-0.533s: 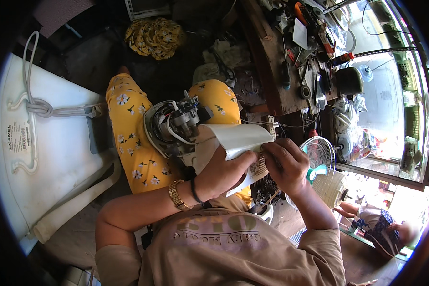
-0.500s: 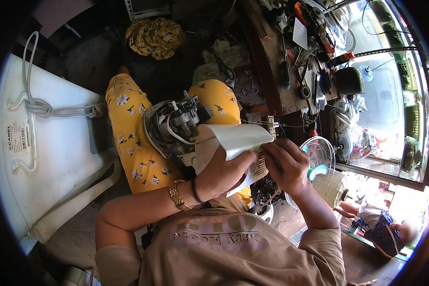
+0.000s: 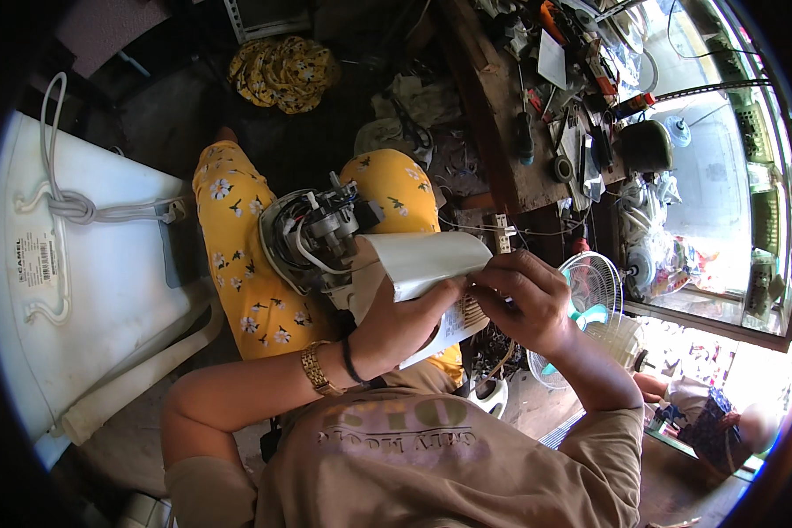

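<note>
A white curved plastic housing (image 3: 433, 257) with slotted vents lies tilted over my lap. My left hand (image 3: 394, 333) grips it from the near side, thumb along its edge. At the housing's right end my right hand (image 3: 530, 297) is closed, thumb and fingers pinched together. Whatever sits between those fingertips is hidden. Just beyond the housing, between my knees, rests an open appliance body with an exposed motor assembly (image 3: 321, 231), dark parts and white wires. Whether it is joined to the housing cannot be made out.
A large white cooler (image 3: 106, 264) with a knotted grey cord stands at left. To the right, a wooden workbench (image 3: 502, 123) carries a screwdriver (image 3: 525, 136), tape and loose tools. A fan (image 3: 581, 308) stands beside my right forearm. Another person (image 3: 708, 422) is farther right.
Both hands and the housing have shifted slightly left in view. My right hand stays pinched at the housing's end, and my left keeps its grip.
</note>
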### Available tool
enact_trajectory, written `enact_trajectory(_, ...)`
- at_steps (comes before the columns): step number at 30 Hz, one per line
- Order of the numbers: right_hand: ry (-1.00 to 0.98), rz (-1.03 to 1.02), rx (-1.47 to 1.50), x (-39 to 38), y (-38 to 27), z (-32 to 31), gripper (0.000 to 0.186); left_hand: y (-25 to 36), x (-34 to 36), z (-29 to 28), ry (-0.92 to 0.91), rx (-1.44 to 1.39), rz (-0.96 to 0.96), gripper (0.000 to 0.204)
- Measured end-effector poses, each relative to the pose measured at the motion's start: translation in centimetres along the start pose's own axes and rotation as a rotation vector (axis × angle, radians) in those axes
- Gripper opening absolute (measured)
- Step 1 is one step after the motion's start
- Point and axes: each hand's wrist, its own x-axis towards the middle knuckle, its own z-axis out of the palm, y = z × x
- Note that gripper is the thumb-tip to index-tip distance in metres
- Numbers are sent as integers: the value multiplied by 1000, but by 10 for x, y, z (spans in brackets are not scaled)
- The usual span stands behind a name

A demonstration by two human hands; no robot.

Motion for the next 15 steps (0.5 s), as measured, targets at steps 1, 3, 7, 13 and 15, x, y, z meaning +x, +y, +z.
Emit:
enact_trajectory(1,9,18,34,-1,0,1,35,1,-1,-2,-5,29,-3,24)
enact_trajectory(3,28,3,34,-5,3,3,36,3,-2,-3,-18,29,-16,24)
enact_trajectory(7,46,-11,19,-7,2,5,37,3,-2,-4,-36,-13,-25,24)
enact_trajectory(13,-3,-46,-72,-2,-1,0,38,12,-4,-5,-59,-82,-165,26)
enact_trajectory(15,-8,-89,-108,-2,4,1,38,20,-4,-2,-65,-167,-236,28)
